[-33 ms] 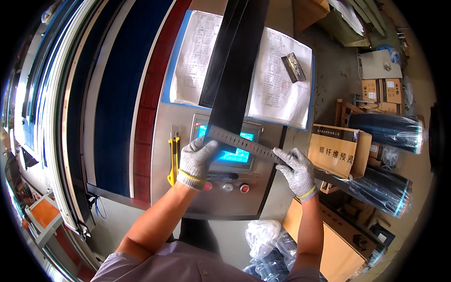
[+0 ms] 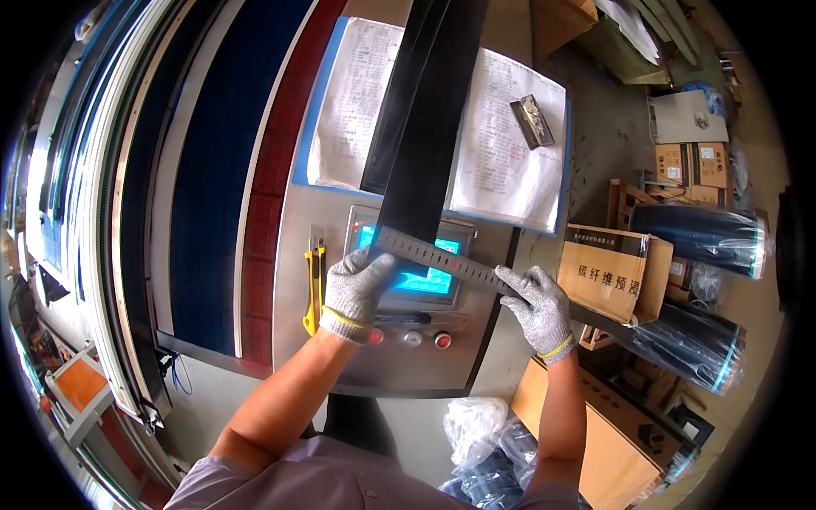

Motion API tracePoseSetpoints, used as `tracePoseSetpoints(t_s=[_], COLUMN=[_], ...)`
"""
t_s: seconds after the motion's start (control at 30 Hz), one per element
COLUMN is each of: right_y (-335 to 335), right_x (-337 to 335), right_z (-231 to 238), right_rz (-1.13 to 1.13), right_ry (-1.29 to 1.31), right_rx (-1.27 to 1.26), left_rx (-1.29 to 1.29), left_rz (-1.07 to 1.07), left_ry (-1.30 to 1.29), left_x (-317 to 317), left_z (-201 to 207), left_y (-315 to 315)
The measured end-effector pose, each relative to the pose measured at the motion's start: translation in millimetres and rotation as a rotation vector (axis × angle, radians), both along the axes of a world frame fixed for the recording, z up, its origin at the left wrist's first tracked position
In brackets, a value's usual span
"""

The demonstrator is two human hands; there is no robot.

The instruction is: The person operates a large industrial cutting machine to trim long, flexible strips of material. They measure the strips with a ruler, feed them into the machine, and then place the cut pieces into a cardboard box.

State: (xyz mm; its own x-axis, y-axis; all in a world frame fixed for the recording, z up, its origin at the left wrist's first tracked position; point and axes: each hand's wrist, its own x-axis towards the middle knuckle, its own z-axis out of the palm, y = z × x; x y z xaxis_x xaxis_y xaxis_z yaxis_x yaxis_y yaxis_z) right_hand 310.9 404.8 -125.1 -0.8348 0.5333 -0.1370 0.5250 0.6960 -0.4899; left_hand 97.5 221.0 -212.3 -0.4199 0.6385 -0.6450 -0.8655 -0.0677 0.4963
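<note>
A steel ruler (image 2: pixel 442 258) lies slantwise across the near end of a long black strip (image 2: pixel 423 153). My left hand (image 2: pixel 355 285), in a grey knitted glove, is closed at the ruler's left end, by the strip's corner; its thumb presses there. My right hand (image 2: pixel 537 308), gloved likewise, pinches the ruler farther right, with its index finger stretched along it. Beneath the ruler glows a touchscreen (image 2: pixel 433 281), partly covered. The strip runs away from me over an open book of written sheets (image 2: pixel 506 161). A dark rectangular block (image 2: pixel 532 121) rests on the right page.
Yellow cutters (image 2: pixel 311 289) stand left of the screen on the metal console (image 2: pixel 408 361). Several round buttons (image 2: pixel 442 341) and a black pen (image 2: pixel 401 318) are in front. Long blue and red panels run along the left. Cardboard boxes (image 2: pixel 608 272) and wrapped rolls (image 2: pixel 697 238) are at right.
</note>
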Motion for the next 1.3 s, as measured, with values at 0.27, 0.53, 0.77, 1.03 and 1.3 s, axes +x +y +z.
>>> tracePoseSetpoints(t_s=[0.27, 0.53, 0.77, 1.03, 1.3], right_y=[7, 8, 9, 11, 10], right_x=[-7, -11, -13, -12, -14], right_z=[-1, 0, 5, 11, 16], right_rz=[0.041, 0.04, 0.022, 0.068, 0.08], right_ry=[0.002, -0.003, -0.05, -0.097, -0.127], right_rx=[0.05, 0.018, -0.018, 0.045, 0.049], left_rx=[-0.046, -0.05, -0.002, 0.051, 0.072], left_rz=[-0.038, -0.038, 0.004, 0.028, 0.03], left_ry=[0.055, 0.052, -0.034, -0.097, -0.137], left_x=[-2, -2, 0, 0, -1], left_z=[-1, 1, -1, 4, 3], left_y=[0, 0, 0, 2, 0])
